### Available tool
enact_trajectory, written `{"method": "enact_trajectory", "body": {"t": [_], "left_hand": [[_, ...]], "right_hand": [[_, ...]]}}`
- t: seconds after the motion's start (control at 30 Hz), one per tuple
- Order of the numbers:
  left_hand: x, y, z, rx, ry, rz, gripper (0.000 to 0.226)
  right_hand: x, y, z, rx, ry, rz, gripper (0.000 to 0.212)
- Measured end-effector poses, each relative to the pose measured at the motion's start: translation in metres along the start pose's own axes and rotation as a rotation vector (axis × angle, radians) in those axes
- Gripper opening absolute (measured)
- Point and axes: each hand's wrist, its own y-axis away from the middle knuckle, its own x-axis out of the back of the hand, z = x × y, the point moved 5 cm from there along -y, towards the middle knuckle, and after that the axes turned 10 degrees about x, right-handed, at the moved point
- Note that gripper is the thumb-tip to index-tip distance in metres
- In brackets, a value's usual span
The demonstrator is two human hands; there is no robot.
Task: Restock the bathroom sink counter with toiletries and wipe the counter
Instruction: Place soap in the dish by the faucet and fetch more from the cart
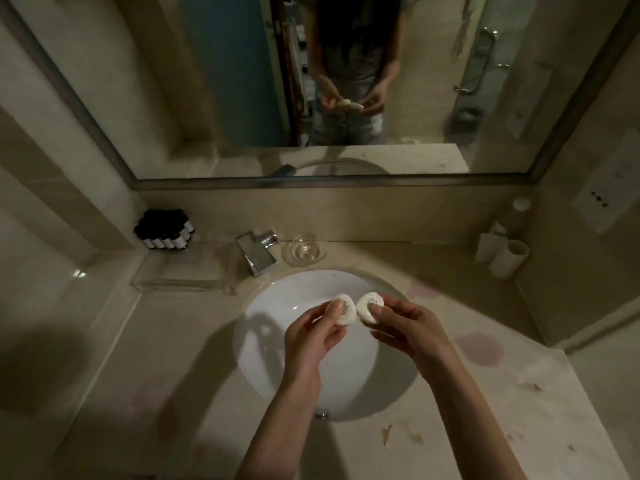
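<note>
Grips a small round left soap point(343, 308) in the left hand point(311, 336), thumb pressed on top and fingers curled beneath, above the sink basin point(381, 386). Pinches a matching right soap point(369, 306) in the right hand point(408, 332), thumb likewise on top, also above the basin. Holds the pair side by side over the basin's far half, edges very close; touching or not, cannot tell. Shows dark print on both white soaps, too small to read.

Right of the basin, on the beige counter point(502, 410): pinkish stains point(479, 348) and some small brown marks nearer the front edge.

Behind the basin, just at its far-left rim: a chrome faucet point(258, 252), spout pointing toward the bowl. Just right of the faucet, behind the basin: a clear glass dish point(304, 251).

Far left of the basin, in the corner: a cluster of small black-capped bottles point(166, 228), standing behind a clear tray point(180, 271).

Far right of the basin, against the wall: white cups point(509, 258).

Beyond the basin, on the wall: a framed mirror point(311, 98), reflecting both hands and the soaps.
</note>
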Motion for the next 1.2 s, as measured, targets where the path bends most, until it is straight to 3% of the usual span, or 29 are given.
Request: {"method": "enact_trajectory", "body": {"t": [0.2, 0.5, 0.8, 0.87, 0.93, 1.03, 1.1, 1.2], "left_hand": [[0.015, -0.033, 0.020, 0.060, 0.072, 0.065, 0.015], [0.028, -0.109, 0.034, 0.202, 0.171, -0.014, 0.029], [0.043, -0.217, 0.046, 0.281, 0.193, 0.220, 0.032], [0.041, -0.239, 0.045, 0.299, 0.285, 0.280, 0.050], [0.040, -0.254, 0.044, 0.321, 0.356, 0.312, 0.059], [0.039, -0.273, 0.041, 0.294, 0.335, 0.324, 0.048], [0.040, -0.284, 0.041, 0.269, 0.388, 0.329, 0.060], [0.046, -0.304, 0.035, 0.179, 0.264, 0.332, 0.069]], "right_hand": [[-0.028, -0.051, 0.002, -0.040, 0.000, -0.065, 0.018], [-0.048, -0.124, 0.022, -0.080, 0.037, -0.025, 0.023], [-0.059, -0.220, 0.051, -0.135, 0.101, 0.117, 0.025], [-0.062, -0.241, 0.056, -0.145, 0.128, 0.116, 0.025], [-0.065, -0.263, 0.061, -0.147, 0.170, 0.117, 0.019], [-0.072, -0.294, 0.067, -0.120, 0.259, 0.117, 0.010], [-0.075, -0.315, 0.070, -0.067, 0.404, 0.089, 0.011], [-0.084, -0.342, 0.076, 0.031, 0.639, 0.002, 0.016]]}}
